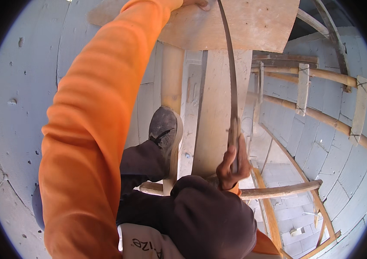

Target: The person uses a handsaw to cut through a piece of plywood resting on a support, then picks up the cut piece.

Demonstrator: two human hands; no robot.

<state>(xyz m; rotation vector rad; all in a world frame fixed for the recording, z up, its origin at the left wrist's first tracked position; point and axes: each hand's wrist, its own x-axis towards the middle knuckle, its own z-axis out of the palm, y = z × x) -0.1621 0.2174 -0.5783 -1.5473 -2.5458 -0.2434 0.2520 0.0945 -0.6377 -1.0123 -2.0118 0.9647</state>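
My left hand [196,4], partly cut off at the top edge, holds down a plywood sheet [261,21] at the end of my orange-sleeved arm. My right hand [234,166] is closed around the handle of a handsaw [232,82], whose long blade runs upward to the sheet. Below the sheet lies a pale wooden plank [213,108]. My shoe [165,127] rests along a thick bamboo pole [172,77] to the plank's left, and my dark-trousered knee [209,216] is just below my right hand.
Bamboo rails [330,123] tied with wooden cleats [358,108] run along the right, beside a pale block wall [334,177]. A crosspiece [278,190] passes under the plank. Timber framing [267,203] stands over a lower level at bottom right. Another block wall [19,108] rises at the left.
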